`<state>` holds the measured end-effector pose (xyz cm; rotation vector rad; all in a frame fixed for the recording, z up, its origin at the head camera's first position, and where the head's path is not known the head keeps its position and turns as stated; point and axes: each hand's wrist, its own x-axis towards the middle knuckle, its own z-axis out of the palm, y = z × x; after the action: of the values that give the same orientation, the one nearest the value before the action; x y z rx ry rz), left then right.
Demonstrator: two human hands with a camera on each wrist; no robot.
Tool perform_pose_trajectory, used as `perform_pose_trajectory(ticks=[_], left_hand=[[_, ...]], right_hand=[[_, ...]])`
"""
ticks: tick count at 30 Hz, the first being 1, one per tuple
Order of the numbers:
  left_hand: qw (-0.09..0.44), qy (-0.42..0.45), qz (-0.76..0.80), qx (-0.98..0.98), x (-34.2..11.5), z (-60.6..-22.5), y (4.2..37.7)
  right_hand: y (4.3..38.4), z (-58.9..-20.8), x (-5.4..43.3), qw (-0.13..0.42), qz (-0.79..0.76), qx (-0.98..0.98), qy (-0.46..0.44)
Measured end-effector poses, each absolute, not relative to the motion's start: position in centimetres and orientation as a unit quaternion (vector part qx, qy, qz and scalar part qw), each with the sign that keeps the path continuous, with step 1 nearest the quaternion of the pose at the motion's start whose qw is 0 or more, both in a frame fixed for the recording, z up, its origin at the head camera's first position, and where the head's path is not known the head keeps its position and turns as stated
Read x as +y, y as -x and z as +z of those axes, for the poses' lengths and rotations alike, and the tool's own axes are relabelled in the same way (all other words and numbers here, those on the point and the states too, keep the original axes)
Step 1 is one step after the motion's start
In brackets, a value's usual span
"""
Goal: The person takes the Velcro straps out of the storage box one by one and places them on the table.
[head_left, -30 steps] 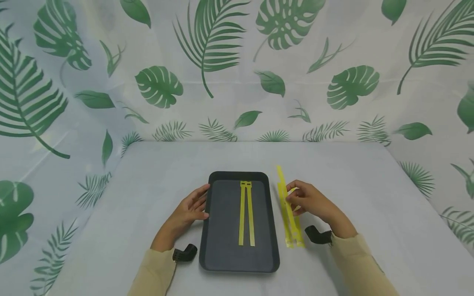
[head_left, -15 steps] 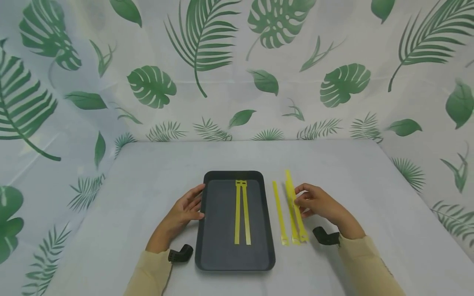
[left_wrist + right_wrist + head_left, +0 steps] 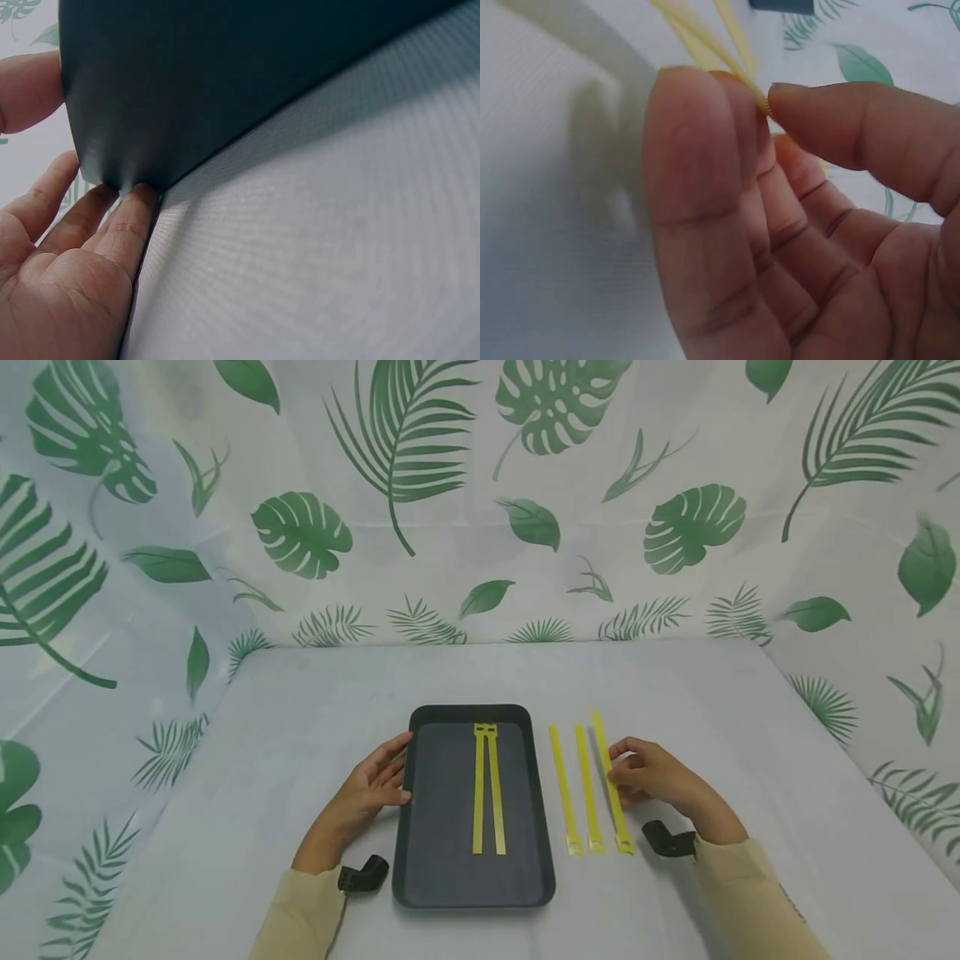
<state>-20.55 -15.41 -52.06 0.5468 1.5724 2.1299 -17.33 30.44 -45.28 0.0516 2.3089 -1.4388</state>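
In the head view, a dark grey tray [image 3: 438,827] stands on the table. My left hand [image 3: 365,795] touches its left side with fairly straight fingers. In the left wrist view the fingertips and thumb meet the tray's outer wall [image 3: 187,82]. Two yellow cable ties with slotted heads lie side by side inside: a left tie [image 3: 478,793] and a right tie [image 3: 497,802]. Right of the tray, my right hand [image 3: 663,781] pinches a yellow cable tie [image 3: 604,752] between thumb and fingers. Two more lie beside it, a nearer tie [image 3: 562,789] and a middle tie [image 3: 588,789].
A white cloth [image 3: 322,685] covers the table. A leaf-printed sheet [image 3: 450,552] hangs behind and at both sides. Black wrist mounts, one left [image 3: 363,874] and one right [image 3: 667,839], stick out near the sleeves.
The bunched ties beside the tray are spread into three separate strips. My right hand has shifted right with the outermost one. The left hand stays against the tray; the head view turned slightly.
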Motion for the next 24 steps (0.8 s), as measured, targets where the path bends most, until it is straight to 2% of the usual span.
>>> perform_pose_trajectory(ticks=[24], left_hand=[[0.218, -0.194, 0.772, 0.565, -15.4, -52.1, 20.7]], right_hand=[[17.5, -45.2, 29.3, 0.167, -0.37, 0.911, -0.078]])
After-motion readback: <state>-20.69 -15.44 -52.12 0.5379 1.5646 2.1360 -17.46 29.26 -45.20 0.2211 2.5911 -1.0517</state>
